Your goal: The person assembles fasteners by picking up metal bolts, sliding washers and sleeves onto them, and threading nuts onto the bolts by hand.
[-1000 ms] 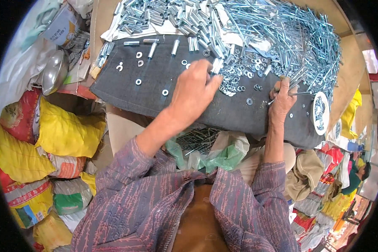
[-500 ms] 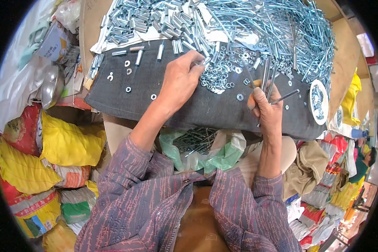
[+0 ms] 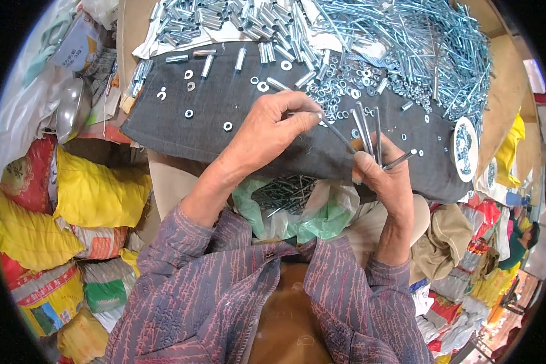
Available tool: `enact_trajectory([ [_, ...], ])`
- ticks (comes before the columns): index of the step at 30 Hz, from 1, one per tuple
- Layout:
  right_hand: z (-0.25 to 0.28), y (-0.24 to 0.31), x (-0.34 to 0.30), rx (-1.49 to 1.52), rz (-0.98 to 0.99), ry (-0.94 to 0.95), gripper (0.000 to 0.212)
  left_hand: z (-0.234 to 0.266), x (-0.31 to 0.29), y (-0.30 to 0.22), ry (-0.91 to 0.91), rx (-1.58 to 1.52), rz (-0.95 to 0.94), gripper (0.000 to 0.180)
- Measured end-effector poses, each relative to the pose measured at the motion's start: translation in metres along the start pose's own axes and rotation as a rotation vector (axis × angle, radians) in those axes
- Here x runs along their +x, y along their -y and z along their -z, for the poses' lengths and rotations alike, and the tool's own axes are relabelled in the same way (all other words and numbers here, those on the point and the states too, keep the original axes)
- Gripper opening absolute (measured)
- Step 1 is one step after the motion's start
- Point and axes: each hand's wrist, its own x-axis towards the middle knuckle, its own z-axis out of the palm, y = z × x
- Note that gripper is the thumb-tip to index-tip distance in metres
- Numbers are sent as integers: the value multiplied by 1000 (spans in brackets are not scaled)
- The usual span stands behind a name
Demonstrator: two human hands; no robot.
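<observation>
My right hand (image 3: 387, 173) is closed around several slim metal bolts (image 3: 364, 127), which fan out above and beside the thumb. One bolt (image 3: 338, 133) slants to the upper left, its end meeting the fingertips of my left hand (image 3: 273, 124). Thumb and forefinger of that hand are pinched at the bolt's end; a small bright bit shows there, too small to name. Just beyond lie loose washers and nuts (image 3: 333, 97) in a heap on the dark cloth (image 3: 164, 133). Short metal sleeves (image 3: 239, 59) and single washers (image 3: 227, 126) are scattered to the left.
A large pile of long bolts (image 3: 406, 42) fills the far right, and more sleeves (image 3: 206, 18) cover the far left. At the right edge stands a white bowl (image 3: 455, 155) of small parts. A green-white plastic bag (image 3: 321, 229) holding bolts sits below the cloth. Yellow sacks (image 3: 103, 194) flank the left.
My left hand has moved from the washer heap toward the right hand, up to a bolt's end. My right hand has come slightly nearer, and the bolts have tilted.
</observation>
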Motion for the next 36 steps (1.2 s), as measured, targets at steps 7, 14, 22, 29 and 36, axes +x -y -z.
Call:
enact_trajectory([
  [7,4,-3,0,-31,-128,180,18,-4,-15,-16,233,-380,324,13],
  [14,-14,2,16,210,-154,26,19,-41,-28,-11,102,-811,403,12],
  [22,-43,-9,32,439,57,-469,23,-69,-29,-5,-40,-1047,494,15],
  [29,-25,-4,39,476,218,-571,28,-35,-16,-1,-153,-1093,423,17],
  [36,-21,-17,33,500,90,-251,28,21,25,24,-277,922,-143,14],
])
